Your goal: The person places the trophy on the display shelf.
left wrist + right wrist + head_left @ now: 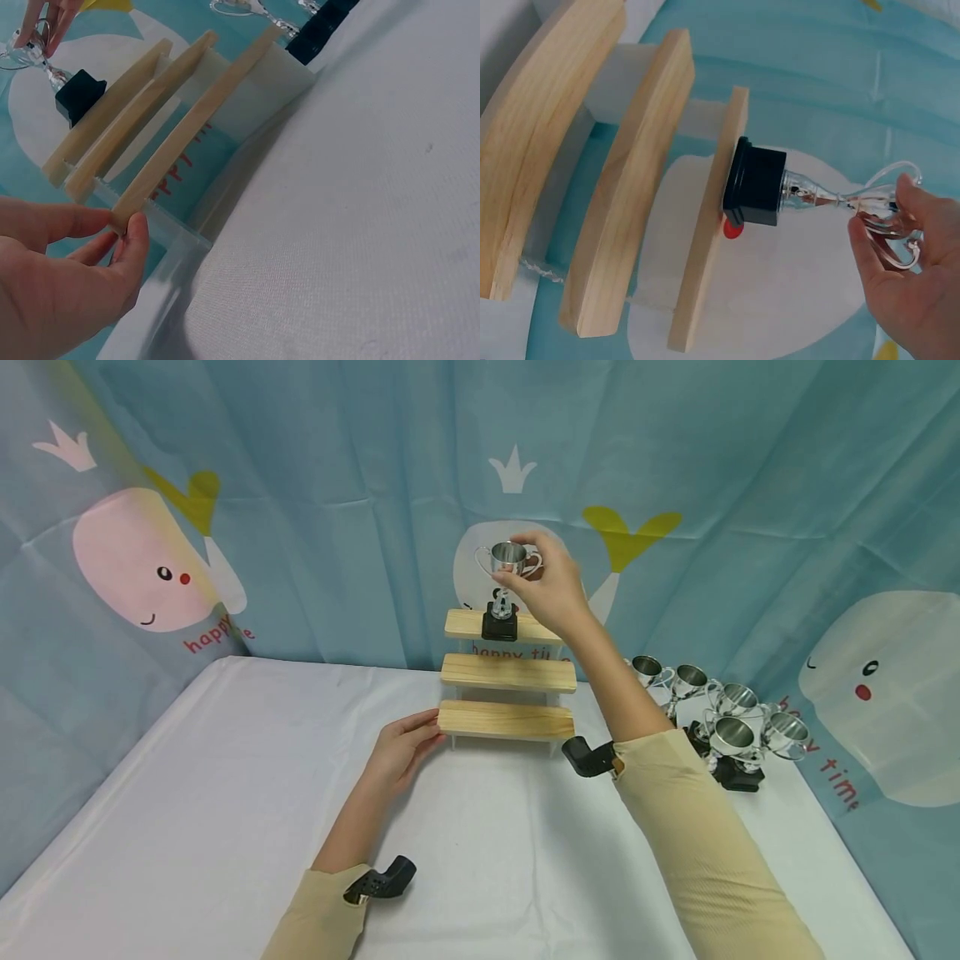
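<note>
A silver trophy cup (508, 557) with two handles and a black base is upright at the top shelf of a three-step wooden display stand (507, 720). My right hand (551, 577) pinches the cup near its handle, thumb in front. In the right wrist view the black base (757, 184) meets the top board (712, 225). My left hand (401, 750) pinches the left end of the lowest board (195, 124) between thumb and fingers. The stand's side supports (180, 232) look clear or whitish.
Several more silver trophies (731, 735) with black bases stand grouped on the white tablecloth (247, 810) to the right, beyond my right forearm. A blue curtain (337, 577) printed with whales hangs close behind the stand and along both sides.
</note>
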